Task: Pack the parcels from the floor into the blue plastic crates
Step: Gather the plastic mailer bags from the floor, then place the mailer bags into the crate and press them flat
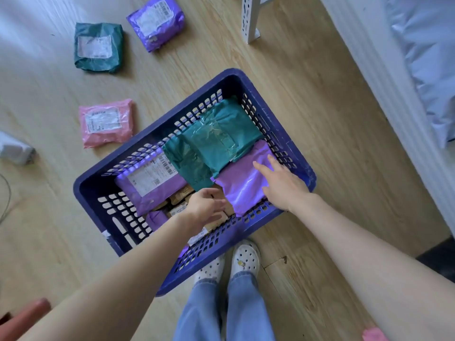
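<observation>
Wood floor: pink parcel is lying left of crate, nearer left hand, grip unclear; right hand is pressing flat on purple parcel.

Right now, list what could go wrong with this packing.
The green parcels lie overlapped and tilted in the blue crate; more on top may slide. The right hand presses a purple parcel over brown parcels, which might get crushed. The pink parcel and two others wait on the floor; room looks tight.
</observation>
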Motion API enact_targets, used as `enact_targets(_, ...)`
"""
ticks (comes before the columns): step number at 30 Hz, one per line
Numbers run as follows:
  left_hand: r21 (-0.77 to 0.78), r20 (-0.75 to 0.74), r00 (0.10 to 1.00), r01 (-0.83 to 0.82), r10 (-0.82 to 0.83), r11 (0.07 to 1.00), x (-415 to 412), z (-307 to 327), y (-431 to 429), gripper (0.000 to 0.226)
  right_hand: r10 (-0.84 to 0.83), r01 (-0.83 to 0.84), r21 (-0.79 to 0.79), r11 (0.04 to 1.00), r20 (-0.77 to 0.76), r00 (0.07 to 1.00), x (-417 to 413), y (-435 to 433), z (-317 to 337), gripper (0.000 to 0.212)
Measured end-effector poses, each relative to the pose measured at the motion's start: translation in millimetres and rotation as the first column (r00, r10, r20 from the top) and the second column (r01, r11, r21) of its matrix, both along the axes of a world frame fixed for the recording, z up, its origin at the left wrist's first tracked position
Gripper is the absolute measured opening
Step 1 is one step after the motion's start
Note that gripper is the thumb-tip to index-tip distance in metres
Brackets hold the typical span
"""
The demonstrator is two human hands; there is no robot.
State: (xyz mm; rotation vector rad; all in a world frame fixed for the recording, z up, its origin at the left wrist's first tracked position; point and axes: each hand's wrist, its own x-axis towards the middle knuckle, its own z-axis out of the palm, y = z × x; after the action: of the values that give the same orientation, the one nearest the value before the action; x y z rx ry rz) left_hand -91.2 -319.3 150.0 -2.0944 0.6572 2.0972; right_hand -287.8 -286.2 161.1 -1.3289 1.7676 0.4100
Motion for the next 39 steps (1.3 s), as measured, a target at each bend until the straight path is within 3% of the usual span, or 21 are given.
enact_targets(6, -0.082, -0.043, 0.985, 0.161, -0.165, 0.984, -2.6, 98.4, -3.3, 0.040, -0.210, 0.214, -0.062, 0.975, 0.067, 0.975, 5.8, 27.0, 79.0, 0.063)
enact_targets(12, -0.134, -0.136, 0.966, 0.204, -0.222, 0.970, -13.0, 202.4, 7.8, 0.041, -0.477, 0.504, -0.139, 0.853, 0.185, 0.859, 24.7, 74.9, 181.1, 0.060)
enact_targets(16, -0.212, -0.145, 0.893, 0.394, -0.427, 0.895, -21.7, 268.2, 36.5, 0.039, -0.641, 0.685, -0.151, 0.713, 0.255, 0.724, 35.8, 120.6, 249.7, 0.060)
enact_targets(19, -0.246, -0.153, 0.840, 0.478, -0.521, 0.843, -30.4, 307.3, 65.2, 0.034, -0.778, 0.826, -0.175, 0.536, 0.279, 0.564, 47.7, 161.1, 289.9, 0.058)
enact_targets(21, -0.257, -0.161, 0.788, 0.548, -0.595, 0.796, -36.3, 325.7, 90.6, 0.034, -0.851, 0.897, -0.188, 0.400, 0.288, 0.440, 55.9, 193.8, 310.3, 0.056)
enact_targets(28, -0.258, -0.249, 0.578, 0.734, -0.777, 0.628, -75.0, 370.2, 191.1, 0.034, -0.953, 0.974, -0.183, 0.134, 0.244, 0.177, 79.6, 323.8, 347.4, 0.054)
enact_targets(34, -0.281, -0.216, 0.347, 0.873, -0.913, 0.398, -104.0, 378.9, 295.8, 0.035, -0.967, 0.976, -0.168, -0.136, 0.238, -0.093, 99.4, 440.0, 358.7, 0.055)
enact_targets(39, -0.272, -0.172, 0.136, 0.945, -0.976, 0.179, -109.4, 373.9, 405.9, 0.036, -0.931, 0.934, -0.179, -0.310, 0.254, -0.261, 116.2, 552.2, 352.1, 0.054)
